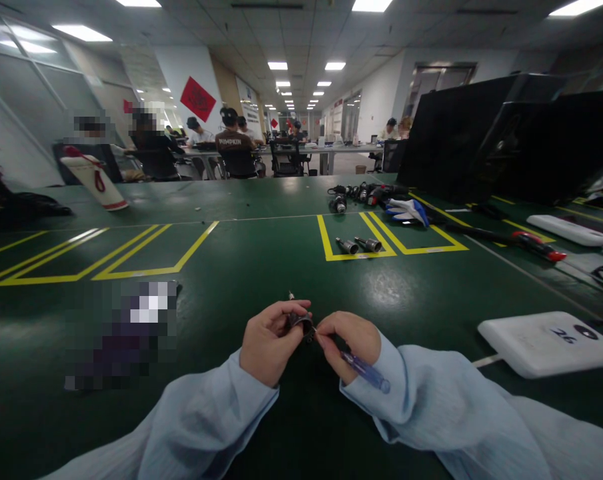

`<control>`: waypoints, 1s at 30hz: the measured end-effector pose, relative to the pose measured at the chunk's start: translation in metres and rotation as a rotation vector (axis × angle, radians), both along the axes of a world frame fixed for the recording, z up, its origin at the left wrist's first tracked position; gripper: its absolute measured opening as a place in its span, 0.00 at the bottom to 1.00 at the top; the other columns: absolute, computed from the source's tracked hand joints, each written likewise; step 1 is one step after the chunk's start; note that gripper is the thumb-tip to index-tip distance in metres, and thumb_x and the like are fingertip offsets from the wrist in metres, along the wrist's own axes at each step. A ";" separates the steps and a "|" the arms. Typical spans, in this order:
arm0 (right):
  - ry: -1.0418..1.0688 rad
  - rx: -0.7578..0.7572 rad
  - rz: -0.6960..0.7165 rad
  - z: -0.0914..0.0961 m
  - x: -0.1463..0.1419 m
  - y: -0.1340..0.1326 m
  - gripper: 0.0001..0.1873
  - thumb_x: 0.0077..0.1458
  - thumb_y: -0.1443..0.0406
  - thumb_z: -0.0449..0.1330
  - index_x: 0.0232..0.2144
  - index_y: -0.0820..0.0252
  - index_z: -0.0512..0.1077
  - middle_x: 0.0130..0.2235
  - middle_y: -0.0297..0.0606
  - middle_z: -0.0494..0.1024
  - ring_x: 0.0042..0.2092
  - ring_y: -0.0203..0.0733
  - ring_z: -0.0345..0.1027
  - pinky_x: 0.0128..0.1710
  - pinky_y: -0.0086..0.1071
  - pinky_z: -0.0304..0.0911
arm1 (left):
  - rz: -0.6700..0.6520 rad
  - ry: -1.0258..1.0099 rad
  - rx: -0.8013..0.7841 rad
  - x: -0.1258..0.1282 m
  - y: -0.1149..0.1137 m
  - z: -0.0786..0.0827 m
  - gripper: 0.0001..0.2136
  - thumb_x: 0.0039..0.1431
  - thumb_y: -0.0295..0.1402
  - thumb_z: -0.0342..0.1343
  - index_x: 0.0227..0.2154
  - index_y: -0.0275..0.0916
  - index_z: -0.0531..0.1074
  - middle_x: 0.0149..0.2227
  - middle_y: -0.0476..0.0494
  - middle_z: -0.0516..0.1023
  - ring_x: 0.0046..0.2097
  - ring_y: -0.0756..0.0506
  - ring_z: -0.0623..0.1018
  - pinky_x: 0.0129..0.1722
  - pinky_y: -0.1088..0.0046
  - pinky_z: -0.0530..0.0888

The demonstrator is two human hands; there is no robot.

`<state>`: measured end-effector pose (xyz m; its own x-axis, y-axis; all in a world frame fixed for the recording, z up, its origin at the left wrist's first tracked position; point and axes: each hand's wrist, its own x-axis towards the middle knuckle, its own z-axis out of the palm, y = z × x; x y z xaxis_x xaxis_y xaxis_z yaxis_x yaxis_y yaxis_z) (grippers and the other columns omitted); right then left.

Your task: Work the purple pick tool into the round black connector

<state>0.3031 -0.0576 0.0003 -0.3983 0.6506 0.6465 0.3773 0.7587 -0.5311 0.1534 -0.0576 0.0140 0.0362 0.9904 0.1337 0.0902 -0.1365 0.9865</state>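
My left hand (271, 337) is closed round a small dark hole saw (301, 323), a metal cup with a thin shank sticking out at the far side. The fingers cover much of it, and its open end faces right. My right hand (349, 340) grips a slim screwdriver (365, 372) with a translucent blue handle pointing down to the right. Its thin tip meets the hole saw's rim or inside; I cannot tell which. Beyond my hands, two similar metal hole saws (347, 246) lie side by side within a yellow taped box (327, 240).
On the left of the green table (221, 263) lies a blurred dark flat object (124, 340). White power bank-like box (551, 343) sits right. Farther back are a glove (406, 212), a red-tipped tool (539, 247), dark tools (339, 202), monitors (461, 140) and a white pouch (99, 180). People sit beyond.
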 end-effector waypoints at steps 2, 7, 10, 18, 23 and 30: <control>0.020 -0.023 -0.015 0.002 0.000 -0.002 0.05 0.45 0.72 0.50 0.23 0.60 0.64 0.24 0.36 0.72 0.27 0.34 0.64 0.29 0.29 0.60 | 0.005 0.005 -0.016 0.000 0.001 0.000 0.06 0.41 0.23 0.53 0.26 0.33 0.68 0.38 0.40 0.75 0.36 0.45 0.77 0.39 0.65 0.74; 0.280 -0.517 -0.041 0.006 0.003 0.004 0.04 0.47 0.69 0.50 0.22 0.60 0.62 0.21 0.35 0.73 0.22 0.32 0.65 0.23 0.26 0.60 | 0.094 -0.018 -0.038 -0.002 0.007 -0.003 0.07 0.39 0.25 0.55 0.27 0.33 0.68 0.39 0.39 0.74 0.37 0.43 0.76 0.42 0.62 0.72; 0.331 -0.797 0.018 0.002 0.003 0.013 0.04 0.44 0.69 0.51 0.20 0.60 0.60 0.17 0.32 0.71 0.18 0.31 0.62 0.18 0.24 0.58 | 0.142 -0.049 -0.063 -0.006 0.011 -0.004 0.10 0.38 0.26 0.57 0.28 0.32 0.67 0.40 0.38 0.73 0.38 0.42 0.76 0.43 0.60 0.71; 0.263 -0.849 -0.018 -0.005 -0.001 0.016 0.03 0.40 0.70 0.52 0.19 0.61 0.61 0.17 0.31 0.71 0.17 0.30 0.62 0.17 0.22 0.56 | 0.119 -0.070 -0.095 -0.007 0.010 -0.004 0.09 0.38 0.26 0.57 0.27 0.32 0.68 0.40 0.37 0.72 0.39 0.41 0.75 0.42 0.59 0.71; 0.122 -0.807 -0.058 0.003 0.001 0.019 0.05 0.39 0.73 0.50 0.18 0.61 0.61 0.17 0.31 0.71 0.18 0.30 0.63 0.17 0.22 0.57 | 0.121 -0.073 -0.123 -0.005 0.008 0.000 0.09 0.37 0.25 0.57 0.27 0.32 0.68 0.41 0.38 0.73 0.39 0.42 0.75 0.43 0.60 0.71; -0.015 -0.993 0.086 0.014 0.013 0.025 0.06 0.36 0.75 0.49 0.16 0.61 0.61 0.12 0.27 0.67 0.14 0.29 0.60 0.13 0.20 0.53 | 0.026 -0.075 -0.101 -0.007 0.008 -0.003 0.14 0.37 0.23 0.57 0.32 0.34 0.69 0.42 0.41 0.73 0.39 0.45 0.75 0.44 0.64 0.70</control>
